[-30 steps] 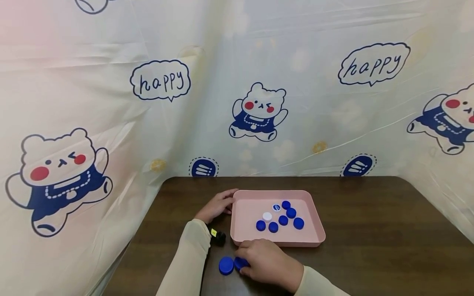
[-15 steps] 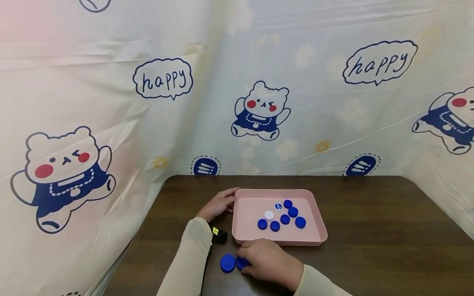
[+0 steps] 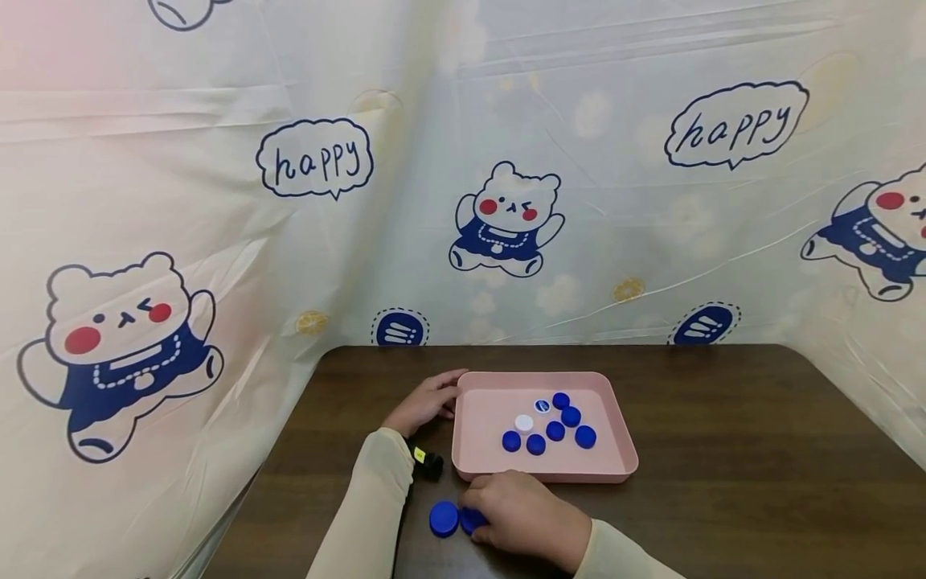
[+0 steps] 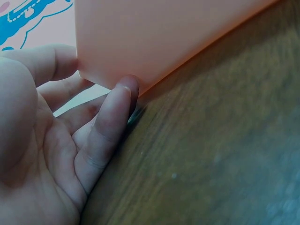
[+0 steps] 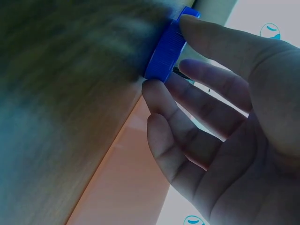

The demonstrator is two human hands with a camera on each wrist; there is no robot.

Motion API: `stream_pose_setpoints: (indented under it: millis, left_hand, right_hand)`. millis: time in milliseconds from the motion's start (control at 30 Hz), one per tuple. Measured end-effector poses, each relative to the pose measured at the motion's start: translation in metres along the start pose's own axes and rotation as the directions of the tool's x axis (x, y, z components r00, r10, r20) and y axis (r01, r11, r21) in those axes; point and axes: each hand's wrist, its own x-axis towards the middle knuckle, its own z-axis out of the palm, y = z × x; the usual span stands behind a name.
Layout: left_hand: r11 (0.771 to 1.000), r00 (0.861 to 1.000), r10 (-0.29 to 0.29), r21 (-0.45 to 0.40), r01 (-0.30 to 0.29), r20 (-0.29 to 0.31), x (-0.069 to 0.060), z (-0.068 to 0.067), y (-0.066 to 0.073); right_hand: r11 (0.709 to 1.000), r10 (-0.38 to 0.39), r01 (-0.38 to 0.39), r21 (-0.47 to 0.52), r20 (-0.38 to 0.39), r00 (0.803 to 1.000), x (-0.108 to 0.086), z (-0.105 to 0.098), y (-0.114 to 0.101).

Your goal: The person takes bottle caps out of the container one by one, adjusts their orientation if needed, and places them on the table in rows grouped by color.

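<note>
My right hand (image 3: 522, 511) is in front of the pink tray (image 3: 625, 454), its thumb and fingers pinching the rim of a blue bottle cap (image 3: 472, 521). In the right wrist view the ridged side of that cap (image 5: 165, 54) shows between thumb and fingertips, close to the tabletop. A second blue cap (image 3: 444, 519) lies flat just left of it. At the tray's left side, my left hand (image 3: 425, 402) rests its fingertips against the outer wall; the left wrist view shows fingers touching the tray's corner (image 4: 140, 42). Inside the tray lie several blue caps (image 3: 555, 431) and a white cap (image 3: 524, 424).
A round blue-and-white piece (image 3: 542, 406) lies in the tray near the caps. On the left wrist sits a black device (image 3: 429, 465) with a yellow label. Dark wooden table (image 3: 731, 450) extends right of the tray. A printed curtain (image 3: 622, 201) hangs behind it.
The whole view has shifted slightly with the head. Both hands, the tray and the caps otherwise stay as they were.
</note>
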Motion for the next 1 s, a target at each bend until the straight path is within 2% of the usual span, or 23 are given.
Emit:
stream_pose_setpoints:
  millis: [300, 767, 1000]
  left_hand:
    - [1.000, 1.000, -0.005, 0.011, 0.005, 0.001, -0.0013, -0.0009, 0.0014]
    - [1.000, 1.000, 0.009, 0.008, -0.009, 0.002, -0.0006, -0.0015, -0.0019]
    - [1.000, 1.000, 0.010, 0.008, -0.010, 0.004, -0.0023, -0.0006, -0.0011]
  right_hand:
    - [1.000, 0.009, -0.010, 0.021, 0.032, 0.999, 0.0008, -0.0018, -0.0021]
    - [1.000, -0.002, 0.002, 0.013, 0.028, 1.000, 0.0013, -0.0002, -0.0021]
    - [1.000, -0.019, 0.019, -0.004, -0.008, 1.000, -0.0003, 0.0002, -0.0026]
